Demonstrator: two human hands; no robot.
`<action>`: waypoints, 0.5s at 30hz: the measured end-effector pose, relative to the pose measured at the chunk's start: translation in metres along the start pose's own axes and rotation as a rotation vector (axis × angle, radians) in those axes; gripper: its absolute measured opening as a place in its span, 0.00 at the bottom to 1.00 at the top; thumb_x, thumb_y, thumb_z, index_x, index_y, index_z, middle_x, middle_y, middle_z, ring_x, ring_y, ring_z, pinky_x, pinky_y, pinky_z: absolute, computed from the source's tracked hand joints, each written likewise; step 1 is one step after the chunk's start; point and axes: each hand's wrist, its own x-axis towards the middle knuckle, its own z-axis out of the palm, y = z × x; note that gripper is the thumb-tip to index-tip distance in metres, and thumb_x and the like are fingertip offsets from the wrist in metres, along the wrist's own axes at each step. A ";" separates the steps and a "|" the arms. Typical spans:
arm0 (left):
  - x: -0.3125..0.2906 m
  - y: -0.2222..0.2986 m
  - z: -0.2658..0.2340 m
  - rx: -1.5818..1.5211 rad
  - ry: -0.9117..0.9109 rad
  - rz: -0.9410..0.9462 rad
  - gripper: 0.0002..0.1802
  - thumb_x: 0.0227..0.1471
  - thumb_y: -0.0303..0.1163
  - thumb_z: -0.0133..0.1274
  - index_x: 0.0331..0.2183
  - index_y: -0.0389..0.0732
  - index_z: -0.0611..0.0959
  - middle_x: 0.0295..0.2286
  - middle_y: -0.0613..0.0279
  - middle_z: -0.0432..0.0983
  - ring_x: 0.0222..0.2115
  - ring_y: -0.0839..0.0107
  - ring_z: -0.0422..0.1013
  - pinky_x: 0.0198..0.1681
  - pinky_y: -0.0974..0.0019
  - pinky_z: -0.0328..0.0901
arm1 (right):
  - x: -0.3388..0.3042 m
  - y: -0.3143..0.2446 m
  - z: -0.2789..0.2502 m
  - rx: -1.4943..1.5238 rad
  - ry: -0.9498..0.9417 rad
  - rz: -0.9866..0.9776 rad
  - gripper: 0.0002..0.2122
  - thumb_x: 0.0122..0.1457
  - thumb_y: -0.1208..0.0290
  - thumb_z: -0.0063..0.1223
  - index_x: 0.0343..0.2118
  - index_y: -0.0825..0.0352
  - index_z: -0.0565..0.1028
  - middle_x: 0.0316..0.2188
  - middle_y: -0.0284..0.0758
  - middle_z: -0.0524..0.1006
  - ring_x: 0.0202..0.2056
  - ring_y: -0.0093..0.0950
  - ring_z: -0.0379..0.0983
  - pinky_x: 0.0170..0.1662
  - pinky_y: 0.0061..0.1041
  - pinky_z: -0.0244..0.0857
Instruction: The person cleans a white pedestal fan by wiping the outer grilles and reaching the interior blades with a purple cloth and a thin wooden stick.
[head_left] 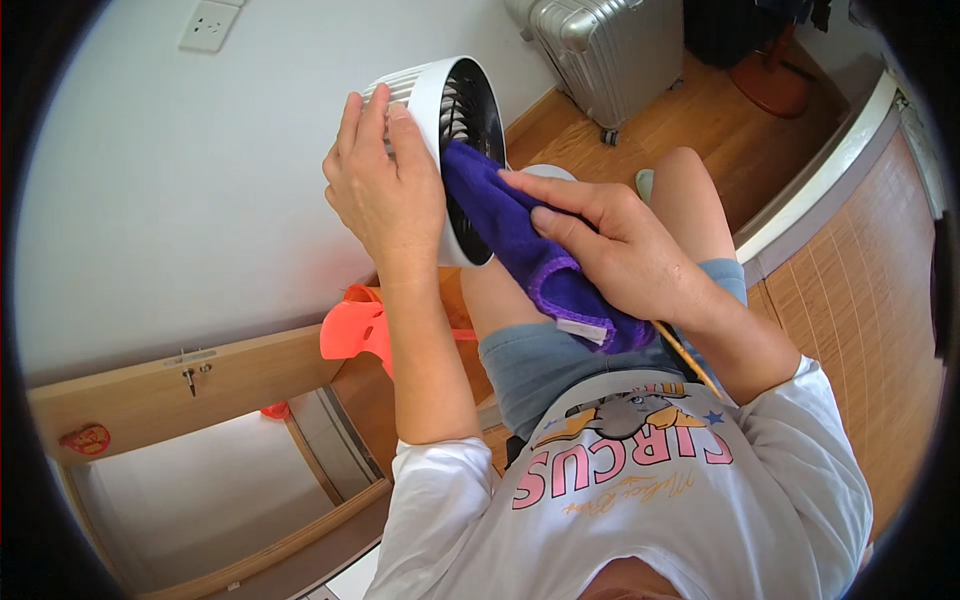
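My left hand point(385, 195) grips the outer side of a small white electric fan point(428, 95), fingers spread over its slatted back. The fan is tilted so its open round front, with a black inside and curved vanes, faces right. My right hand point(630, 245) pinches a purple cloth point(495, 215) between thumb and forefinger. One end of the cloth reaches into the fan's front; the other hangs below my hand with a white tag. A thin wooden stick point(688, 358) sticks out under my right wrist; its upper part is hidden by the cloth and hand.
A bright orange-red plastic object point(355, 328) lies beyond my left forearm. At lower left is a wooden frame point(220, 360) with a lock and key. A silver suitcase point(615, 60) stands on the wooden floor ahead. Curved-looking wooden furniture point(850, 260) flanks my right side.
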 end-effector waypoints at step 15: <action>-0.036 0.006 -0.021 0.011 0.014 0.000 0.20 0.58 0.41 0.43 0.49 0.46 0.79 0.54 0.53 0.67 0.52 0.51 0.62 0.54 0.51 0.56 | -0.009 -0.041 -0.023 -0.295 -0.233 -0.008 0.17 0.59 0.70 0.44 0.49 0.71 0.73 0.33 0.50 0.78 0.35 0.42 0.77 0.41 0.34 0.69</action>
